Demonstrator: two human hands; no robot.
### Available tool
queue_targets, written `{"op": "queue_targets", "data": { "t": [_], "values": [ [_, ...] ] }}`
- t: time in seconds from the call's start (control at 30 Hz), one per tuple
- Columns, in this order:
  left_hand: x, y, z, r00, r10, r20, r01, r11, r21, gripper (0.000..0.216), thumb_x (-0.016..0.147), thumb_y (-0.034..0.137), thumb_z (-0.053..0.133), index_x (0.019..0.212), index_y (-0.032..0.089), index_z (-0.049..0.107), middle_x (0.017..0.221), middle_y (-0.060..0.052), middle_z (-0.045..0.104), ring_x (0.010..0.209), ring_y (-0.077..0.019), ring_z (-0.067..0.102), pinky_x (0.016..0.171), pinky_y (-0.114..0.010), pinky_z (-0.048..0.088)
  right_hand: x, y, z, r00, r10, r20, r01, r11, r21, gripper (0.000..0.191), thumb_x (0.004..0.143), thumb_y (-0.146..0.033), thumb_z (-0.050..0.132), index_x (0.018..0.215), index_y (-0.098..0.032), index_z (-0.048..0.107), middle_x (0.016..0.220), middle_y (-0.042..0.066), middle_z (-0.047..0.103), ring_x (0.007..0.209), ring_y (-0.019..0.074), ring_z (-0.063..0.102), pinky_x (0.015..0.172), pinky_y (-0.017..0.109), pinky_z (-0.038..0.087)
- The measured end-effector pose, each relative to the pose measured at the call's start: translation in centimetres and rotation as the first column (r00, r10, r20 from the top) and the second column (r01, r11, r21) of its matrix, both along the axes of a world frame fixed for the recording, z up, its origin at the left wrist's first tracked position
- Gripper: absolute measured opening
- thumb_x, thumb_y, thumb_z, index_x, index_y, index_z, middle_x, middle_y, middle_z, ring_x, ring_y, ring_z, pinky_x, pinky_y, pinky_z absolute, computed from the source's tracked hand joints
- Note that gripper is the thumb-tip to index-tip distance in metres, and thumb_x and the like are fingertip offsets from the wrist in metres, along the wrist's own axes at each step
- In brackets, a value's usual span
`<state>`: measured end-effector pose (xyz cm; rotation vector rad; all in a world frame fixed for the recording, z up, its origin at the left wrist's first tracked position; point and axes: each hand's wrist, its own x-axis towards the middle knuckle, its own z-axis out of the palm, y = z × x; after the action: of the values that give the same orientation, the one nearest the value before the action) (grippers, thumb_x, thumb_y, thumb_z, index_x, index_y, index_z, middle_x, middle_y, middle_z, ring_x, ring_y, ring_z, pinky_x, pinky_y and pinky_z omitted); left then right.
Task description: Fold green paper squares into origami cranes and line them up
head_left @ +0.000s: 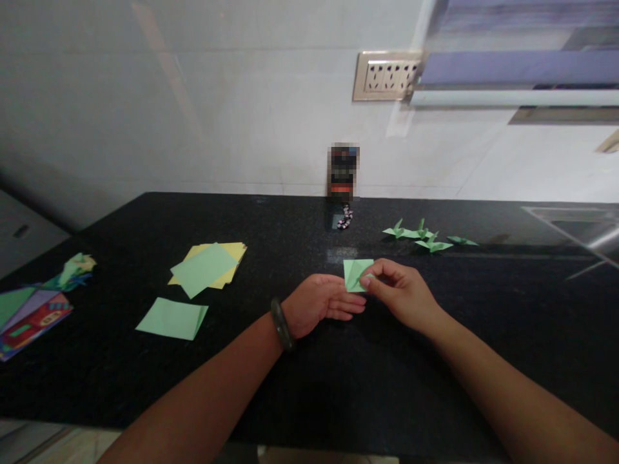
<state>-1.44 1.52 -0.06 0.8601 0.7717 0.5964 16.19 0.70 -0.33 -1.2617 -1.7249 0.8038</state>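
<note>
A small folded square of green paper (354, 271) is pinched between the thumb and fingers of my right hand (403, 290). Crease lines run across its face. My left hand (322, 303) is beside it, palm turned up and fingers stretched out under the paper's left edge; whether they touch it I cannot tell. A dark bangle (282, 325) circles my left wrist. Further left lies a green sheet (171, 318) with a raised fold at its right end. Behind that, another green sheet (206, 267) rests on a stack of yellow paper (235, 264).
Several folded green paper cranes (432, 245) stand at the back right of the black counter (300, 399). A phone-like object (342, 173), blurred out, leans on the wall with a beaded strap (345, 218). Colourful paper packs (39, 319) lie far left. A sink edge (573, 225) is at right.
</note>
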Motion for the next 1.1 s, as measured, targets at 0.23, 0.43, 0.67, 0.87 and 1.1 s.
{"op": "queue_targets", "data": {
  "t": [0.23,0.43,0.67,0.87,1.1],
  "values": [
    [0.1,0.0,-0.3,0.997,-0.059,-0.053,0.062,0.996,0.064,0.019,0.075,0.026,0.058,0.086,0.011,0.061,0.091,-0.013,0.068,0.078,-0.0178,0.065,0.071,-0.03,0.046,0.0,0.0,0.0,0.998,-0.006,-0.069,0.002,0.998,-0.07,0.017,0.073,-0.033,0.058,0.069,-0.016,0.059,0.065,0.002,0.058,0.061,0.0134,0.051,0.059,0.027,0.041],
    [0.3,-0.2,0.1,0.993,-0.029,-0.116,0.04,0.995,0.092,0.014,0.076,0.019,0.055,0.083,0.01,0.062,0.089,-0.013,0.068,0.076,-0.0161,0.065,0.07,-0.028,0.047,-0.2,0.1,-0.4,0.992,-0.05,-0.115,0.033,0.99,-0.139,0.02,0.071,-0.035,0.06,0.072,-0.016,0.058,0.065,0.002,0.058,0.057,0.0133,0.052,0.056,0.027,0.043],
    [0.7,-0.5,0.8,0.986,-0.006,-0.164,0.022,0.995,0.094,0.013,0.078,0.011,0.047,0.078,0.01,0.06,0.084,-0.01,0.069,0.073,-0.0133,0.065,0.069,-0.026,0.047,-0.5,0.0,-0.9,0.992,-0.091,-0.088,0.08,0.989,-0.127,0.019,0.073,-0.035,0.057,0.072,-0.016,0.057,0.061,0.001,0.056,0.053,0.0121,0.05,0.052,0.025,0.041],
    [0.9,-0.6,0.4,0.979,0.032,-0.202,-0.007,0.992,0.123,0.012,0.078,0.015,0.047,0.072,0.012,0.058,0.081,-0.009,0.069,0.072,-0.0143,0.065,0.067,-0.027,0.048,-0.5,-0.1,-0.8,0.995,-0.102,0.017,0.103,0.991,-0.091,0.019,0.075,-0.034,0.056,0.071,-0.016,0.059,0.061,0.001,0.056,0.053,0.0117,0.049,0.051,0.024,0.04],
    [1.0,-0.5,-0.8,0.946,0.141,-0.293,-0.021,0.925,0.378,0.02,0.071,0.03,0.063,0.075,0.01,0.063,0.067,-0.007,0.067,0.06,-0.0118,0.062,0.055,-0.021,0.045,-0.7,-0.5,-0.7,0.997,-0.074,0.011,0.075,0.993,-0.093,0.02,0.075,-0.034,0.056,0.072,-0.015,0.06,0.064,0.003,0.06,0.056,0.013,0.052,0.053,0.025,0.042]
  ]
}}
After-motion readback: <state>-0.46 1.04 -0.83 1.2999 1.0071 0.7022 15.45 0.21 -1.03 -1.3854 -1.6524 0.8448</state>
